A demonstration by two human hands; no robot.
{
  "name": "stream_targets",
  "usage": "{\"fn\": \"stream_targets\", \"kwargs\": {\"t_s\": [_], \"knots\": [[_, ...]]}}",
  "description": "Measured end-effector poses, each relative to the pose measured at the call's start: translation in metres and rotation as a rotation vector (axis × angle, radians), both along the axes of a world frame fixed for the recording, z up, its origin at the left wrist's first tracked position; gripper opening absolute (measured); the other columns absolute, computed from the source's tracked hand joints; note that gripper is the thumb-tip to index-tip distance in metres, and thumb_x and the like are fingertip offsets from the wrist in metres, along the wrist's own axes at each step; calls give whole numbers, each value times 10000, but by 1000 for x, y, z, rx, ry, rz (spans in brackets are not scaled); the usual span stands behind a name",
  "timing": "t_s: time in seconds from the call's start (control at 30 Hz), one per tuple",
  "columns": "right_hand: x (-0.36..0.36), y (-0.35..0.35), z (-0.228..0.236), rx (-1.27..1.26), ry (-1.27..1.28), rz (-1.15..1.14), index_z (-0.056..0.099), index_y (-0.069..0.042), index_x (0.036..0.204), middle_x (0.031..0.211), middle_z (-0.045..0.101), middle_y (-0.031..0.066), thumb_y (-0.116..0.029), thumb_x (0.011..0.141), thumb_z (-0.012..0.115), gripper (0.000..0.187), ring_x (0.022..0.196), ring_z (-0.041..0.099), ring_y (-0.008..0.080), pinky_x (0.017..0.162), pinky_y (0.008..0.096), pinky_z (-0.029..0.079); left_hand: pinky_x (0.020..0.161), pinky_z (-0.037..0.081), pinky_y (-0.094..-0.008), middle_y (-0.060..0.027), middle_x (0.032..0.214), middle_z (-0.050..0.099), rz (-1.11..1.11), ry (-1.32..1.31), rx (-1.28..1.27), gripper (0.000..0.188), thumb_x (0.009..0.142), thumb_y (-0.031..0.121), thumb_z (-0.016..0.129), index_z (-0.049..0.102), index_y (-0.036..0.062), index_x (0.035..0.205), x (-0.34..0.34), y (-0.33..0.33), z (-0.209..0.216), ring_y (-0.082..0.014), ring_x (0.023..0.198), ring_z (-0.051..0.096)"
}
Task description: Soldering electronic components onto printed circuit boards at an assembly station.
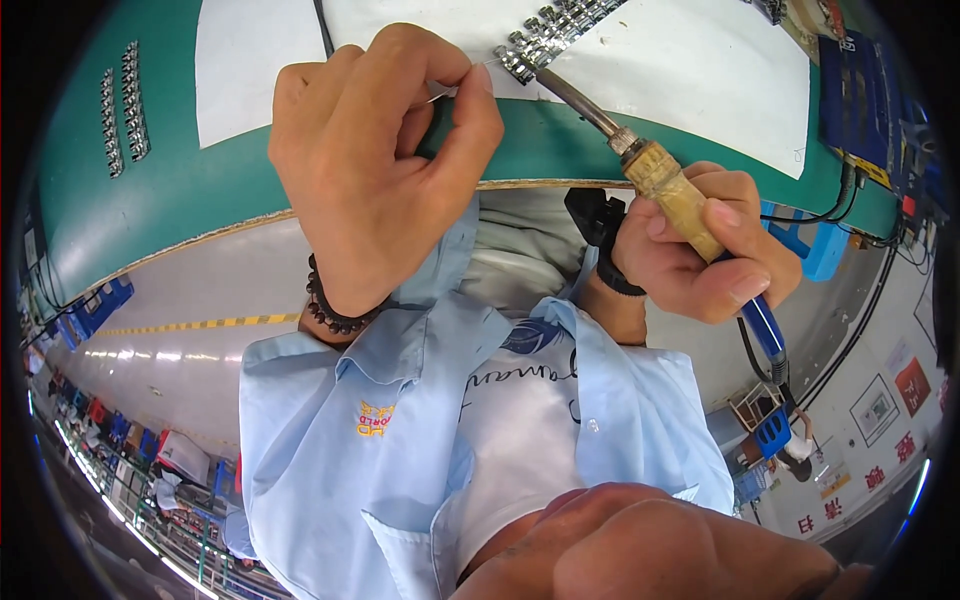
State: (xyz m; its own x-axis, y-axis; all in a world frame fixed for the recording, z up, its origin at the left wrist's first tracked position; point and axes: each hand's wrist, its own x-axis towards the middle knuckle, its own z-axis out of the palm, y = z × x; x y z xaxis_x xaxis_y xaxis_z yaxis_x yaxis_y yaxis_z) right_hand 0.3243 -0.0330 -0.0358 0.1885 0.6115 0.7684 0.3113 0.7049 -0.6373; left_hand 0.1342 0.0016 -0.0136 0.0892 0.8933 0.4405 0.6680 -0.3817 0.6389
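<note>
My left hand is closed in a pinch, thumb against forefinger, on a thin solder wire. The wire's end reaches toward a slanting row of small shiny metal parts on white paper. In my right hand is a soldering iron, gripped by its tan and blue handle. The iron's tip is at the near end of that row, close to the wire; whether they touch is too small to tell.
Two more rows of metal parts lie on the green table at the left. A blue box-shaped unit with black cables stands at the right edge. A blue stool is beyond the table's near edge.
</note>
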Motion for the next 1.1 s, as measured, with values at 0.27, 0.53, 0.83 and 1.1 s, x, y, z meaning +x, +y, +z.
{"fn": "stream_targets", "kwargs": {"t_s": [0.27, 0.53, 0.83, 1.1], "knots": [[-5, -3, 4, -57, 23, -34, 655, 19, 873, 521, 537, 72, -479, 983, 503, 533, 469, 499, 197, 463, 312, 442, 557, 252, -264, 63, 512, 332, 18, 19, -18, 147, 742, 29, 765, 641, 107, 752, 1, 0, 1, -80, 550, 262], [-6, -2, 3, -59, 5, -39, 659, 16, 820, 507, 541, 75, -496, 982, 495, 562, 442, 487, 193, 455, 305, 434, 578, 262, -258, 68, 493, 332, 87, 162, -72, 144, 745, 36, 766, 642, 108, 749, 15, -2, 20, -73, 509, 250], [-4, 0, 3, -80, 5, -53, 660, 22, 814, 508, 544, 77, -494, 985, 491, 570, 445, 486, 191, 449, 301, 428, 575, 266, -251, 65, 499, 341, 182, -10, -143, 136, 764, 32, 762, 642, 97, 763, 17, -6, 20, -69, 494, 258], [-7, 0, -1, 10, 145, -40, 663, 34, 836, 516, 537, 79, -451, 993, 499, 536, 453, 493, 192, 447, 300, 426, 561, 252, -253, 61, 502, 348, 154, 18, -106, 136, 761, 23, 757, 640, 92, 764, 17, -4, 21, -67, 493, 256]]}}
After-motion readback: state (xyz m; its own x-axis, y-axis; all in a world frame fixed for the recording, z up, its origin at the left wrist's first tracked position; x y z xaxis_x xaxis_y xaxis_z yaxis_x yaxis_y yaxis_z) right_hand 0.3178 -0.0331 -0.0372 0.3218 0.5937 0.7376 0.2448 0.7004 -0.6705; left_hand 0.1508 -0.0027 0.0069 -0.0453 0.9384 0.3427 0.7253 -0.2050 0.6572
